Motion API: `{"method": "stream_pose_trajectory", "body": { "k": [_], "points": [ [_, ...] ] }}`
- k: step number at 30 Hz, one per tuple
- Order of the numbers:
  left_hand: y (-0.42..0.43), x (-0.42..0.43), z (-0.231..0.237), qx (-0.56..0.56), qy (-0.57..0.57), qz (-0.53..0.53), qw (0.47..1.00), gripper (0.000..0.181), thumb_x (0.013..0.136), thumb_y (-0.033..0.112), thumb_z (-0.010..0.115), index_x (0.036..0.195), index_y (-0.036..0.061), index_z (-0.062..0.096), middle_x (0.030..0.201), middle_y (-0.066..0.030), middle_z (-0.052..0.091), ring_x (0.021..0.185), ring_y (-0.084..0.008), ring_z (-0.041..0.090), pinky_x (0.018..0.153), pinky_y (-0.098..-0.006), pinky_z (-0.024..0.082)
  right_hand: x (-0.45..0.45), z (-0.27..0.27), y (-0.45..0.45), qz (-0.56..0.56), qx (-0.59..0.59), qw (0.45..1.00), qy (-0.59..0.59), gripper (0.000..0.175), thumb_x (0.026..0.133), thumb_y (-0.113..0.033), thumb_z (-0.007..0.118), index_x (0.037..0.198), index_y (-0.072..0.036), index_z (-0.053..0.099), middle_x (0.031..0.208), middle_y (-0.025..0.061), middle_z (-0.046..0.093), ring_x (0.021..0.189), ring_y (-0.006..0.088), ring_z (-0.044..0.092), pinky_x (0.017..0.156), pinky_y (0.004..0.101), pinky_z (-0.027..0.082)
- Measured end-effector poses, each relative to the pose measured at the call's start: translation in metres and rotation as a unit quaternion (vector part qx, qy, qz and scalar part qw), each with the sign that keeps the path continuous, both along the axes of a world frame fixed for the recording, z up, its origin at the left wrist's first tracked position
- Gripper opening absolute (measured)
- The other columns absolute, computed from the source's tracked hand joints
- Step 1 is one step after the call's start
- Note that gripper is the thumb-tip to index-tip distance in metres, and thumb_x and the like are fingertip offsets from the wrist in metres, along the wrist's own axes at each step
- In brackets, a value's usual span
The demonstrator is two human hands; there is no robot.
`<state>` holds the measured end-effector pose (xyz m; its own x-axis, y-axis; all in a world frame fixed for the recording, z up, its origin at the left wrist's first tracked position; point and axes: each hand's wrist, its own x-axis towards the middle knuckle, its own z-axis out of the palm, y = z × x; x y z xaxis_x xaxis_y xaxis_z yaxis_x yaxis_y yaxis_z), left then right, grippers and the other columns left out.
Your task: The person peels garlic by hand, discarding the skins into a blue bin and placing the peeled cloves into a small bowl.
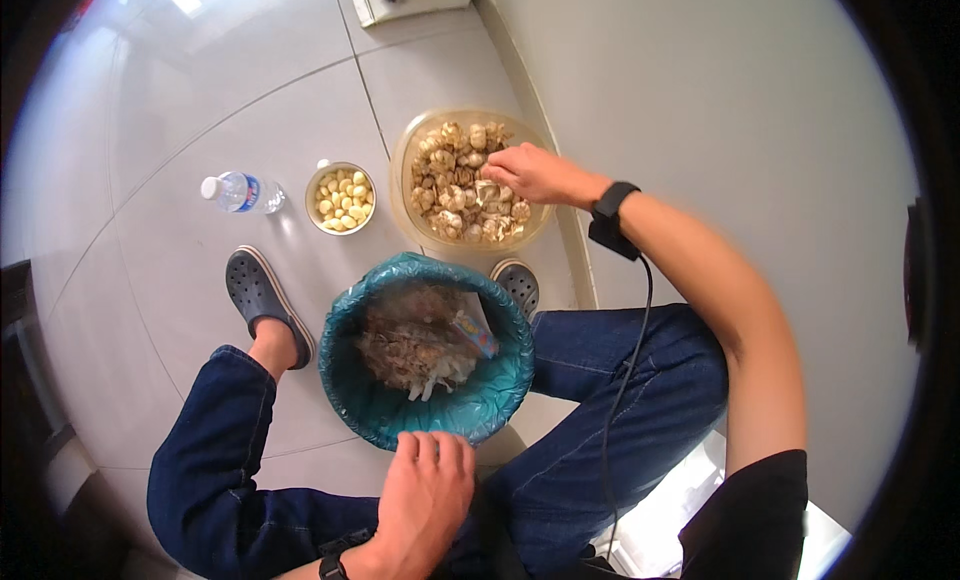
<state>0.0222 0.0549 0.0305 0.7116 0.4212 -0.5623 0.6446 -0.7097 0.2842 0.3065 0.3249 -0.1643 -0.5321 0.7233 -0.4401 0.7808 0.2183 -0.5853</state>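
My right hand (534,176) reaches into a wide plastic basin (401,223) filled with garlic bulbs (442,160) and loose papery skins. Its fingertips are drawn together among the bulbs; whether they grip one is hidden. My left hand (429,482) is at the near rim of a bin lined with a teal plastic bag (465,418), knuckles up and fingers bent, with whatever is beneath them out of sight. Inside the bin lie garlic skins (416,343) and a printed wrapper (478,332). Peeled garlic cloves (345,199) fill a small white cup (310,212) left of the basin.
A clear plastic water bottle (244,193) with a white cap stands left of the cup. A wall (712,129) runs along the right. My feet, in grey clogs (259,287), flank the bin. A black cable (626,377) hangs from my right wrist strap (615,218).
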Motion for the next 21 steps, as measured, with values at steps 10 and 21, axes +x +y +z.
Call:
{"method": "stream_pose_trajectory", "body": {
  "k": [10,21],
  "points": [
    [0.039,-0.034,0.017,0.120,-0.111,0.333,0.929,0.046,0.095,0.023,0.071,0.133,-0.0013,0.061,0.100,-0.0123,0.064,0.095,-0.0304,0.066,0.079,-0.0413,0.052,-0.067,0.173,-0.097,-0.037,-0.092,0.983,0.156,0.030,0.104,-0.026,0.069,0.091,0.001,0.066,0.077,0.0094,0.068,0.070,0.0184,0.062,0.065,0.0355,0.049],
    [0.028,-0.048,0.022,-0.060,-0.367,0.418,0.829,0.035,0.104,0.012,0.061,0.136,-0.0029,0.058,0.115,-0.0266,0.068,0.103,-0.0452,0.068,0.088,-0.0478,0.054,-0.119,0.174,-0.211,0.028,0.094,0.965,0.244,0.023,0.104,-0.021,0.062,0.091,-0.002,0.062,0.076,0.0215,0.066,0.074,0.0415,0.068,0.063,0.0502,0.052]
  ]
}}
